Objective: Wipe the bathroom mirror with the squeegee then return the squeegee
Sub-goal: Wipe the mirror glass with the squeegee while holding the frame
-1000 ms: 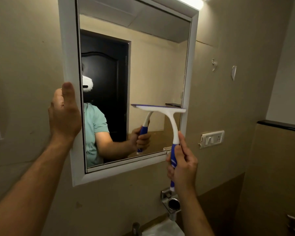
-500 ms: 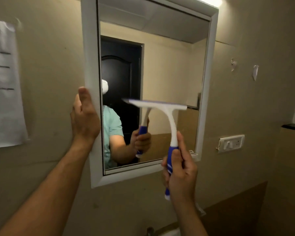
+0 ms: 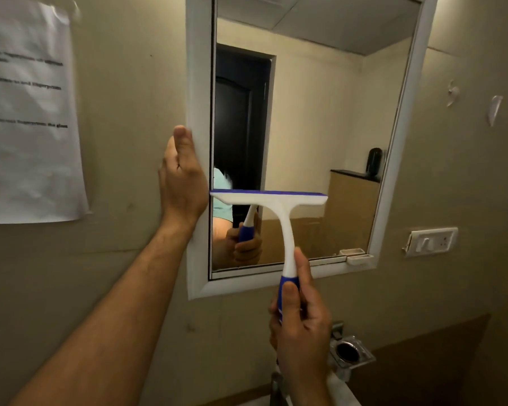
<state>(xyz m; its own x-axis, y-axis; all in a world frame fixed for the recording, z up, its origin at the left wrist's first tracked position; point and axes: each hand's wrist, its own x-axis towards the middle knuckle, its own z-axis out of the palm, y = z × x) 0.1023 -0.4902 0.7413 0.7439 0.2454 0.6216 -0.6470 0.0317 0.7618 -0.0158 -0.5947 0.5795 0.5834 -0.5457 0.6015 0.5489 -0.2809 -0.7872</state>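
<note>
A white-framed mirror point(image 3: 320, 118) hangs on the beige wall. My right hand point(image 3: 301, 320) grips the blue handle of a white and blue squeegee point(image 3: 276, 200). Its blade lies level against the lower left part of the glass, with its left end at the frame's inner edge. My left hand point(image 3: 182, 180) rests flat on the frame's left side, fingers straight and pointing up. The glass reflects a hand holding the squeegee and a dark door.
A paper notice point(image 3: 27, 112) is stuck to the wall on the left. Right of the mirror sit a switch plate point(image 3: 432, 241) and two wall hooks point(image 3: 494, 108). A metal holder point(image 3: 349, 354) is fixed to the wall below the mirror. A tap shows at the bottom edge.
The squeegee has moved from the mirror's right side to its left side. My view has turned left and come closer. My left hand stays on the frame.
</note>
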